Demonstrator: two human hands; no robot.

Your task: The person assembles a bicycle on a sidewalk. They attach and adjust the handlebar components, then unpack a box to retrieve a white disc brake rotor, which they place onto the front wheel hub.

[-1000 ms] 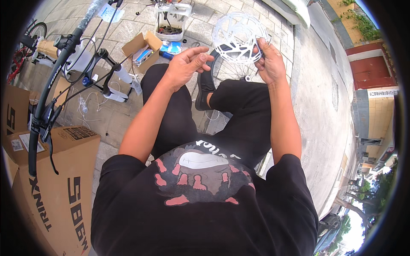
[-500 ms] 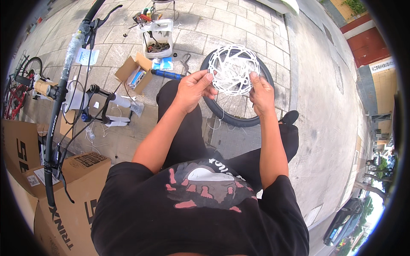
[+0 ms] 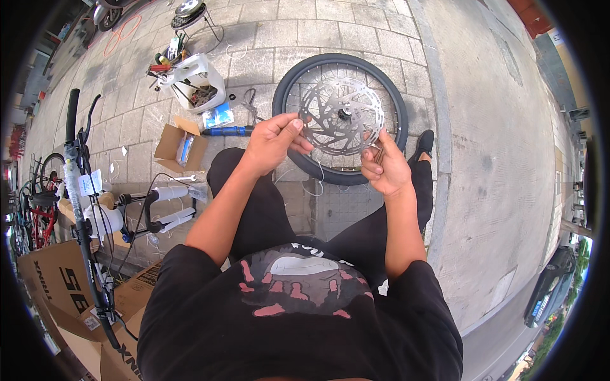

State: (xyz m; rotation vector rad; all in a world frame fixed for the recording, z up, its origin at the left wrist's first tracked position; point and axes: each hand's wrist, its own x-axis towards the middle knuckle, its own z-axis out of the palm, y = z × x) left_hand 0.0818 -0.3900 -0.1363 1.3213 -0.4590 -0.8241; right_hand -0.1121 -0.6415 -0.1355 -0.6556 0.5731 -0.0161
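Note:
Between my two hands is a silver disc brake rotor (image 3: pixel 348 84), its face with cut-out slots turned up towards me. My left hand (image 3: pixel 273 141) pinches its left edge between thumb and fingers. At the lower right edge, my right hand (image 3: pixel 387 166) grips it with thumb and curled fingers. Behind the rotor, beyond my knees, a bicycle wheel (image 3: pixel 401 105) with a black tyre lies flat on the paving. Its dark hub shows through the rotor's open middle.
To the left stand a handlebar (image 3: pixel 74 120) with cables and a wrapped fork (image 3: pixel 171 192). Beyond them are an open small carton (image 3: pixel 170 147), a blue-handled tool (image 3: pixel 229 131) and a white tool bin (image 3: pixel 213 79). Large cardboard boxes (image 3: pixel 47 270) lie at lower left.
My view has shifted, so the surroundings sit differently in it. The rotor has tilted, turning from glaring white to grey. Both hands keep hold of it; more of the wheel shows.

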